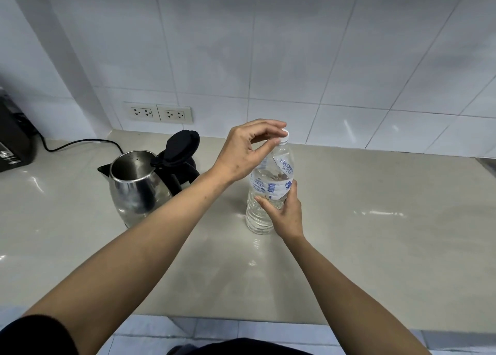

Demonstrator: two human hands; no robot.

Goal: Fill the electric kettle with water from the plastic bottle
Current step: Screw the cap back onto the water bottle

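Observation:
A clear plastic water bottle (264,190) with a white and blue label stands upright on the grey counter (375,233). My right hand (284,212) grips its body low down. My left hand (247,150) reaches over from the left, thumb and fingertips pinching the white cap (284,135) at the top. To the left stands the steel electric kettle (134,185), its black lid (181,146) flipped open and upright, its handle behind my left forearm.
A black appliance (13,139) sits at the far left edge with a black cord (80,142) running along the counter. Two double wall sockets (158,113) are set in the white tiled wall. The counter's front edge (268,319) runs below my arms.

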